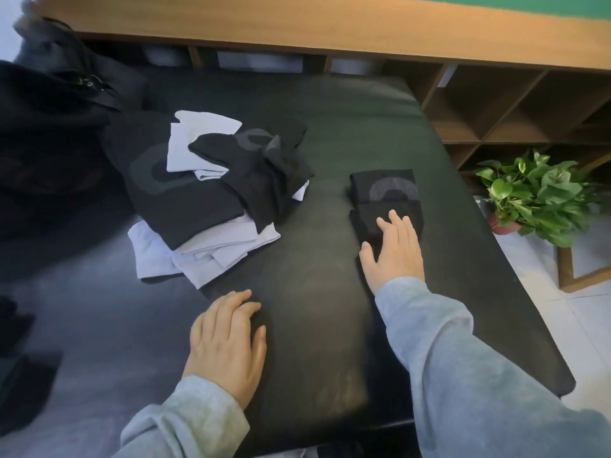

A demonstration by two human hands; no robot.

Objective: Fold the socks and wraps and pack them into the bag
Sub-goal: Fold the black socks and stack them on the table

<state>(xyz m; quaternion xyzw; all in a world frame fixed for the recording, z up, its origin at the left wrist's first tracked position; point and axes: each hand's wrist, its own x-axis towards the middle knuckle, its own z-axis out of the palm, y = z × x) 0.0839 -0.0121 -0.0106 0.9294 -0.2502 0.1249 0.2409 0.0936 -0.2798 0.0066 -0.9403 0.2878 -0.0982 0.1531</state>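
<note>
Fingers of my right hand [393, 252] press flat on the folded sock [385, 201] to hold its crease; left hand [228, 342] rests open nearer me.

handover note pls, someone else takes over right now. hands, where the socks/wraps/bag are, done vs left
Right hand: flat, fingers straight, pressing the folded black sock at the right of the black table.
Left hand: resting on the table near the front edge, fingers loosely bent, holding nothing.
Pile of black and white socks and wraps: left of centre, loosely stacked, not sorted.
Black bag: far left; the view does not show what is inside it.
Done: one black piece folded.
Left: fold the pile, then pack everything into the bag. More dark fabric at the left edge is too blurred to identify.
</note>
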